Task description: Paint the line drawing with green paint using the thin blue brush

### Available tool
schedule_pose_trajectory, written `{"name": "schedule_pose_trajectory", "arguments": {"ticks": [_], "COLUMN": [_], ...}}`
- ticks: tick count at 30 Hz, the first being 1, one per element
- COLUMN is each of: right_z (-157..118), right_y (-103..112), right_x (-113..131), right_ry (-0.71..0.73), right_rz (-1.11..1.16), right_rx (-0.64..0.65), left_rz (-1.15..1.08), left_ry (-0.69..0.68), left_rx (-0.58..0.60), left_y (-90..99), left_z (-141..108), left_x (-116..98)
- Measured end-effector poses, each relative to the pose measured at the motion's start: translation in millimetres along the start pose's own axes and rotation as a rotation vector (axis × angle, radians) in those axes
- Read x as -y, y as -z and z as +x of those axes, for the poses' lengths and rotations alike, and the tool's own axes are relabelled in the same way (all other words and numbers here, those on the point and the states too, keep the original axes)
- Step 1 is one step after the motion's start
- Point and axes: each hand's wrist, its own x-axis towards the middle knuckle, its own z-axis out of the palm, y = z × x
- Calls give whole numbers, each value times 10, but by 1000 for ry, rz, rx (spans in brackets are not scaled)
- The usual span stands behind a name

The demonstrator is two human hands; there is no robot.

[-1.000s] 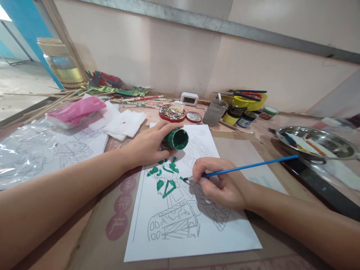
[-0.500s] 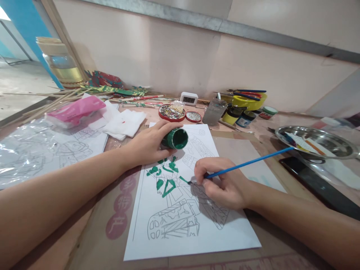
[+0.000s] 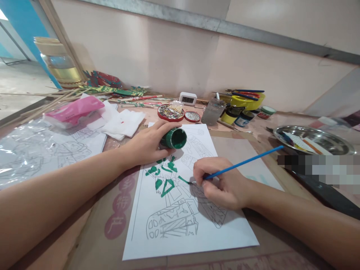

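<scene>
My left hand is wrapped round a green paint jar, tilted with its open mouth toward me, over the top part of a white sheet. Pencil outlines cover the sheet, and several shapes near its middle are painted green. Pinched in my right hand is a blue paintbrush. Its dark tip touches the paper at the right end of a short green stroke. The side of my right hand rests over the drawing and hides part of it.
Behind the sheet stand a cup of cloudy water, a white timer, red dishes of beads and paint jars. A metal bowl is at right; tissues and a pink packet are at left.
The green stroke at the brush tip reaches slightly farther right. The brush's back end has tipped a little up and left. My left hand still holds the jar in the same pose.
</scene>
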Motion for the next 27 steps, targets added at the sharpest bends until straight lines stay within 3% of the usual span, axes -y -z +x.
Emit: {"name": "schedule_pose_trajectory", "arguments": {"ticks": [5, 13, 23, 27], "right_z": [-6, 7, -6, -5], "right_y": [-35, 0, -9, -5], "right_x": [8, 20, 4, 7], "right_ry": [-69, 45, -43, -10], "right_rz": [-11, 0, 7, -4], "right_rx": [-40, 8, -38, -1], "left_rz": [2, 8, 3, 0], "left_ry": [8, -1, -1, 0], "left_rx": [1, -3, -4, -3], "left_y": [3, 1, -2, -6], "left_z": [-2, -2, -6, -8], "left_x": [-7, -3, 3, 13]}}
